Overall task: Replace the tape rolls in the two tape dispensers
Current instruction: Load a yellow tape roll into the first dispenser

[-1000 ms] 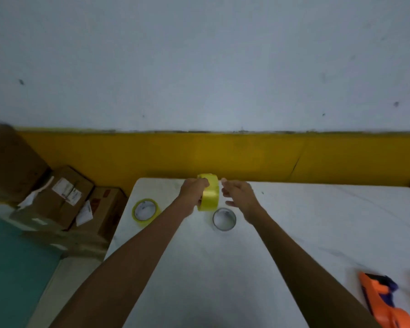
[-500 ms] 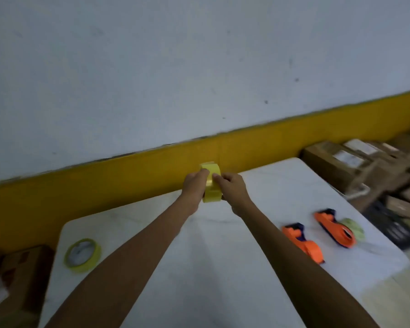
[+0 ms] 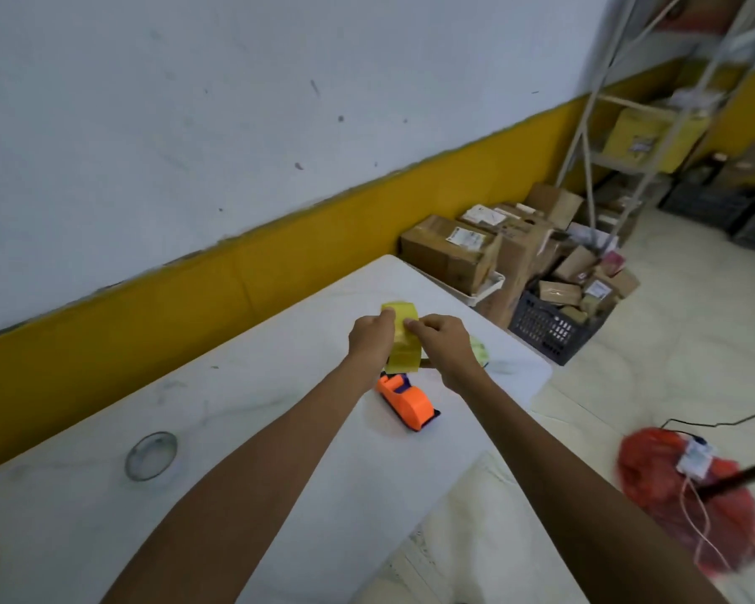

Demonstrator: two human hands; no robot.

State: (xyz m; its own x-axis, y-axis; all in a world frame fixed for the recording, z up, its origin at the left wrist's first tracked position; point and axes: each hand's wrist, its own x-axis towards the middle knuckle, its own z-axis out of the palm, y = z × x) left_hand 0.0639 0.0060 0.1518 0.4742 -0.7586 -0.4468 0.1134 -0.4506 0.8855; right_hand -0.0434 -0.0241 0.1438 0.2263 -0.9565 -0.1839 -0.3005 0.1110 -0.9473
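Yellow tape roll (image 3: 402,342) held on edge above the table (image 3: 245,429), near the far right corner, both hands on it. Left hand (image 3: 369,340) closed around the roll's left side, grip clamped on the roll, thumb on the upper rim. Right hand (image 3: 443,344) pinching at the roll's outer face, fingertips (image 3: 410,325) pressed together on the tape surface; cannot tell whether a loose end is caught between them. Both forearms bare, reaching in from the near edge.

Just below the roll, lying on the table: orange tape dispenser (image 3: 404,401) with a dark blue part at its near end, resting lengthwise toward the right edge, apart from the hands. Behind the right hand, close to the right edge, a pale green roll (image 3: 480,350), mostly hidden by the wrist. Toward the left, well apart from the rest, a clear ring (image 3: 151,455) lying flat. At the near left corner, a blurred yellow-green patch, not identifiable.

Beyond the table's far corner, on the floor: cardboard boxes (image 3: 450,250) stacked against the yellow-banded wall (image 3: 192,146), a dark crate (image 3: 550,329) filled with parcels, a metal shelf (image 3: 628,137) farther back. On the floor right of the table, a red mesh bag (image 3: 663,481) with a white tag.
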